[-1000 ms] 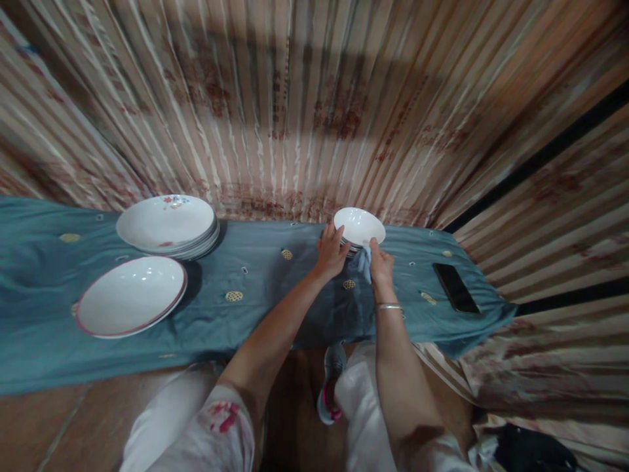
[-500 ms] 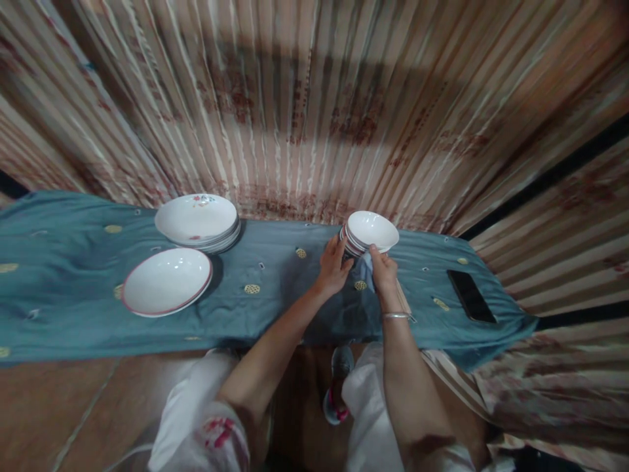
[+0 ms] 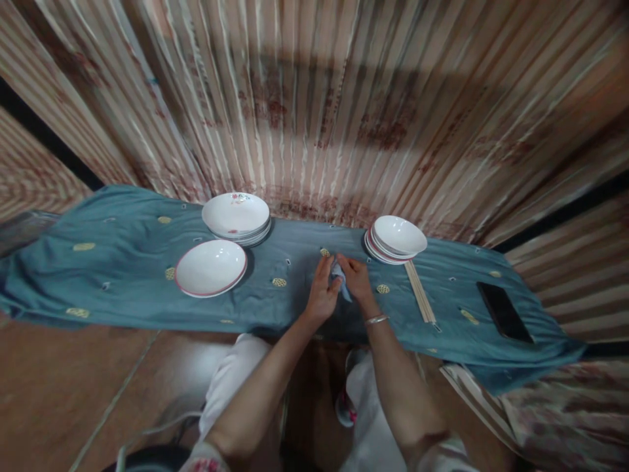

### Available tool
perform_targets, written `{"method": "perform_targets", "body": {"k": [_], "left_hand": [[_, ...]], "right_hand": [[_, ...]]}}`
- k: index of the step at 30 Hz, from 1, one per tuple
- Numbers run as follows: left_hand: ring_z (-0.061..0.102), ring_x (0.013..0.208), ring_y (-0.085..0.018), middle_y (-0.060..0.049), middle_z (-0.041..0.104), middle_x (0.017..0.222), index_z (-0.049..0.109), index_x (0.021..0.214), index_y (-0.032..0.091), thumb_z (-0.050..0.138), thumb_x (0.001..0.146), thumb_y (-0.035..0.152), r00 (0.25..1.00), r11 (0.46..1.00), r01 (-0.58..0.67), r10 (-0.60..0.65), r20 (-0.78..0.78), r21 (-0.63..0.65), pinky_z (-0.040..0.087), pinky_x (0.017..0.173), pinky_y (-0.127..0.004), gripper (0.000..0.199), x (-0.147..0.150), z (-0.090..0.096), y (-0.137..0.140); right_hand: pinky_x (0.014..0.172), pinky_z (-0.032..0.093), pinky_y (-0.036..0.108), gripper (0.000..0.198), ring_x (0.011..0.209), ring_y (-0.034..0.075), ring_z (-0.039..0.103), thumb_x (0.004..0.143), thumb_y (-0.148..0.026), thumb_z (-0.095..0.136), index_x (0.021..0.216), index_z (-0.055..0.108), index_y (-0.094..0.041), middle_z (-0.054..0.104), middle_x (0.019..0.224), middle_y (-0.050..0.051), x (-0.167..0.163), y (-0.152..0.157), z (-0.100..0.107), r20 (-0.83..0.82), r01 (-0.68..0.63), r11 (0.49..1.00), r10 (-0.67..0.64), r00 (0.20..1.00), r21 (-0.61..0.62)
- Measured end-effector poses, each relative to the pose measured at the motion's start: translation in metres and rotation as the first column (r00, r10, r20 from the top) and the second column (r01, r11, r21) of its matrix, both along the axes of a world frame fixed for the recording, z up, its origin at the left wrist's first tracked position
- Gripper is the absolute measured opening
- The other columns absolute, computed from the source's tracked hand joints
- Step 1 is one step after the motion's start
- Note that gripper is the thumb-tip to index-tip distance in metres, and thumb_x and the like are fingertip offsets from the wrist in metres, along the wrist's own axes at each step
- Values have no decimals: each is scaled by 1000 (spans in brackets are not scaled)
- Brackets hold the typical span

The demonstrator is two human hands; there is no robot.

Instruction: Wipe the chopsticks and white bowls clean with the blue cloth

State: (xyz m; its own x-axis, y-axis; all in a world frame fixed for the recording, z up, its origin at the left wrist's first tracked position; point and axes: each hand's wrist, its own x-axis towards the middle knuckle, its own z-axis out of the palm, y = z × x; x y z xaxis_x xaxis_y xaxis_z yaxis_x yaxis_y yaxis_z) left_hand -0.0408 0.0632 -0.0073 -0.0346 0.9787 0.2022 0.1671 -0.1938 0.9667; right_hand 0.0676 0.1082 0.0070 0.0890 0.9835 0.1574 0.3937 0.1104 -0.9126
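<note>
Over the middle of the teal tablecloth, my two hands meet at a small crumpled light-blue cloth [image 3: 341,278]. On its right side, my right hand [image 3: 358,282] pinches the cloth between thumb and fingers. My left hand [image 3: 323,294] is curved against the cloth's left side, its thumb on the fabric and fingers partly closed about it. To the right of my hands stands a stack of small white bowls [image 3: 399,235], several with red rims, touched by neither hand. Pale chopsticks [image 3: 419,292] lie just in front of that stack.
At the left rear is a stack of large white dishes [image 3: 236,213] with a floral pattern. A red-rimmed white dish [image 3: 211,267] sits in front of it. A black phone [image 3: 504,312] lies near the right end of the tablecloth [image 3: 132,282]. Pleated curtains [image 3: 304,118] hang behind.
Both hands have left the bowl stack and come back toward me and left of it, bringing the cloth. The chopsticks now show fully. The camera view has turned slightly left.
</note>
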Motion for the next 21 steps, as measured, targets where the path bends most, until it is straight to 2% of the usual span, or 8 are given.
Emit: {"method": "perform_targets", "body": {"k": [5,10,14,18,21], "left_hand": [[42,135,-22,-11,49,144,51,134,17,51,87,28,966,986,-153,163,199,-62,27,115,-40,48,-21,-1,-20],[37,139,-22,-11,44,148,48,135,19,49,90,40,916,942,-307,331,229,-135,24,117,-39,50,-46,-5,-29],[28,143,-22,-10,33,154,43,138,21,46,91,45,908,917,-399,399,126,-29,22,117,-40,53,-68,-5,-28],[19,146,-22,-9,22,159,38,142,24,42,93,45,886,879,-462,464,16,119,18,118,-43,53,-88,0,-28],[15,147,-21,-9,19,160,34,144,26,42,93,44,868,857,-474,493,-54,204,11,119,-44,55,-98,5,-30]], "right_hand": [[53,30,25,51,53,10,36,72,-66,51,53,50,-19,41,53,-4,-45,-2,-7,-157,-162,986,155,975,-33],[53,33,24,51,55,10,40,72,-65,53,54,55,-18,45,53,-4,-88,-5,-21,-237,-263,964,245,940,-44],[55,37,23,52,56,11,43,77,-64,48,57,57,-18,49,53,-3,-116,-11,-29,-237,-341,939,320,917,-50],[50,34,25,52,51,12,41,80,-63,47,49,50,-21,47,49,-2,-141,-12,-25,-31,-379,924,378,925,-47],[48,31,27,48,50,13,40,78,-62,52,49,51,-23,47,48,-1,-159,-6,-19,74,-436,899,438,896,-36]]}}
